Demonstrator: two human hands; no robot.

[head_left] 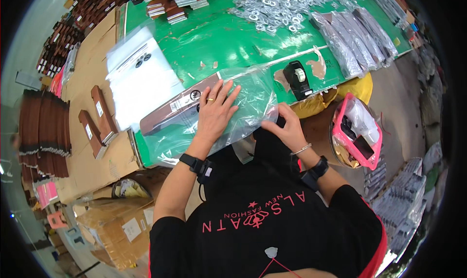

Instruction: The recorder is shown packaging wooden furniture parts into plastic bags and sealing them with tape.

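Note:
A long brown bar (155, 123) with a white label lies inside a clear plastic bag (253, 95) at the table's near edge. My left hand (215, 113) rests flat over bag and bar, its fingers stretched out. At the bag's right end, my right hand (290, 131) pinches the loose plastic between thumb and fingers. Just beyond that hand stands a black tape dispenser (296, 79) with a roll in it. To the left of the bar lies a stack of translucent plastic bags (160, 81). Part of the bar is hidden under my left hand.
Two brown labelled pieces (102, 113) lie on cardboard (73, 178) to the left. Small bagged metal parts (272, 8) are heaped on the green table (204, 39), beside wrapped bars (357, 42). A pink basket (374, 154) stands on a drum at right.

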